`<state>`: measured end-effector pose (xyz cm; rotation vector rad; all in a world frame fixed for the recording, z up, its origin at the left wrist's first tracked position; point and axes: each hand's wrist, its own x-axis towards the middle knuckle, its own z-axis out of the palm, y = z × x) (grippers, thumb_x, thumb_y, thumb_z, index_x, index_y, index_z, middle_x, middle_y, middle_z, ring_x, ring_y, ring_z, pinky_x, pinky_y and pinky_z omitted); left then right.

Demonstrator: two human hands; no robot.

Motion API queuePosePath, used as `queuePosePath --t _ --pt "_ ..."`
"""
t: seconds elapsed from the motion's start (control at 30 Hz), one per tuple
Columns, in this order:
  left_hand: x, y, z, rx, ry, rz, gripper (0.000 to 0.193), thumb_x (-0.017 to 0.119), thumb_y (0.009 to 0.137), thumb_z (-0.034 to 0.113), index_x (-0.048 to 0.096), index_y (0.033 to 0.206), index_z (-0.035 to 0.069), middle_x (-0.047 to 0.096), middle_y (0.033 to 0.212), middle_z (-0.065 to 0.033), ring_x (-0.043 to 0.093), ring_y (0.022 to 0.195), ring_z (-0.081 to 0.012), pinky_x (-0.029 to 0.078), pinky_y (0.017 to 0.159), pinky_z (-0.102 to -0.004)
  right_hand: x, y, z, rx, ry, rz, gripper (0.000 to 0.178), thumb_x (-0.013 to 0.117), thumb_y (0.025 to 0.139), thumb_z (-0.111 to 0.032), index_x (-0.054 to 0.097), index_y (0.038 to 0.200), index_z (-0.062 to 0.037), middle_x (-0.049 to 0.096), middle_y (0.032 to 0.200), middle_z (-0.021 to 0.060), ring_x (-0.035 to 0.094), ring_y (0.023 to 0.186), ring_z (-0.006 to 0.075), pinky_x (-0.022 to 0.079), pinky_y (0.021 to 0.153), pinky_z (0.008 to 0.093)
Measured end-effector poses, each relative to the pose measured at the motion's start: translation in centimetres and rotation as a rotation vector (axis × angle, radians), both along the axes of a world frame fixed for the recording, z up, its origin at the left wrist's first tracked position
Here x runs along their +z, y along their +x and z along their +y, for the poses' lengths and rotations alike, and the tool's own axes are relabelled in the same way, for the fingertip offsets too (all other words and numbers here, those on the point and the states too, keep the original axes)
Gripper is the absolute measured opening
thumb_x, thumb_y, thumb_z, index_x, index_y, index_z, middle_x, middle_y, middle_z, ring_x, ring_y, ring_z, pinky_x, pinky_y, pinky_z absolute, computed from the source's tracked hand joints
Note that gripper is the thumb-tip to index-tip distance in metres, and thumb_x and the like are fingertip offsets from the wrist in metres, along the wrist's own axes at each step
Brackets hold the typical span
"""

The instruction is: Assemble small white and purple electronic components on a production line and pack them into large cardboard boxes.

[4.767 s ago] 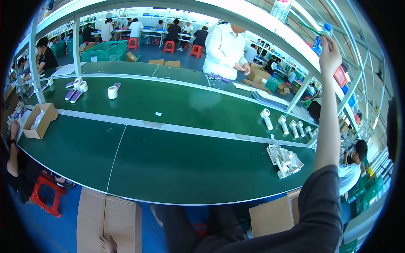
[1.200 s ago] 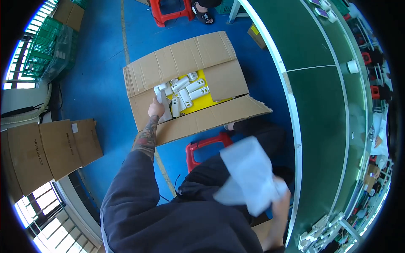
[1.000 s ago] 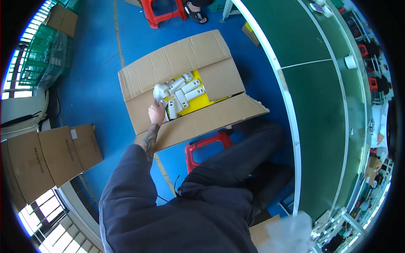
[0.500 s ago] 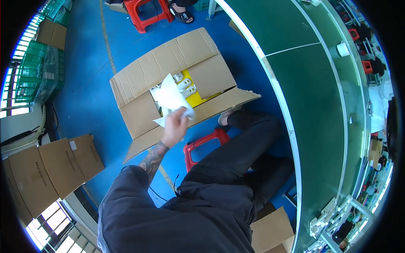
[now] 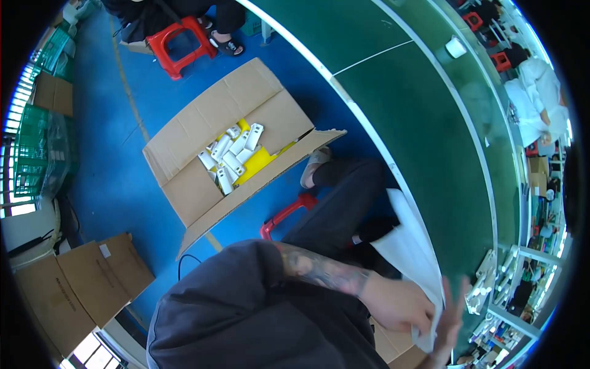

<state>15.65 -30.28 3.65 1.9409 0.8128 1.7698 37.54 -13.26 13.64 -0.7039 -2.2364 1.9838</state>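
My left hand (image 5: 396, 302), its tattooed forearm reaching across my lap to the lower right, is closed on a limp white sheet (image 5: 407, 251). The sheet hangs along the white edge of the green table (image 5: 455, 184). Close beside the sheet's lower end is my right hand (image 5: 452, 320), slightly blurred, fingers stretched out and apart. Left of my legs, an open cardboard box (image 5: 215, 114) on the floor has its flaps spread. Several white plastic pieces with small slots (image 5: 232, 161) lie loosely inside, over a yellow surface (image 5: 261, 161).
A red plastic stool (image 5: 287, 212) stands between the box and my leg. Another red stool (image 5: 178, 46) is at the far side, beside a seated person's legs (image 5: 227, 24). Closed cartons (image 5: 92, 283) and green crates (image 5: 46, 144) line the left. An open carton (image 5: 393, 344) sits near my right side.
My left hand has carried the white sheet from above the box to the table edge at lower right, uncovering the white pieces. My right hand has come into view. The view has shifted right.
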Motion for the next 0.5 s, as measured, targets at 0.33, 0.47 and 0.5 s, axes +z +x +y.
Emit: queuePosePath --t 0.33,0.47,0.5 --pt "-8.6 -16.0 -9.8 0.179 -0.291 -0.185 0.038 0.055 0.103 0.024 0.058 0.136 0.006 0.06 0.135 -0.0152 0.064 0.113 -0.0281 0.051 0.098 -0.0371 -5.6 1.3 2.6 -0.236 0.259 -0.326 0.059 0.063 0.092 -0.029 0.05 0.14 0.003 0.06 0.129 0.0203 0.061 0.111 0.0279 0.047 0.098 0.037" --pt "-25.9 -25.8 -26.8 1.046 -0.9 -1.307 0.04 0.053 0.102 0.034 0.061 0.124 0.002 0.063 0.106 -0.0105 0.062 0.098 -0.0205 0.053 0.085 -0.0339 -4.0 1.5 1.2 -0.32 0.495 -0.428 0.049 0.062 0.093 -0.026 0.054 0.133 0.0032 0.063 0.122 0.0208 0.062 0.105 0.0277 0.049 0.092 0.0367" --pt "-34.1 -26.9 -32.0 1.174 -0.967 -1.404 0.053 0.055 0.099 0.049 0.062 0.122 0.002 0.063 0.11 -0.01 0.063 0.097 -0.0192 0.052 0.087 -0.0336 -3.5 1.3 0.9 -0.336 0.559 -0.457 0.047 0.062 0.094 -0.025 0.055 0.131 0.0032 0.063 0.12 0.0209 0.063 0.103 0.0276 0.05 0.091 0.0366"
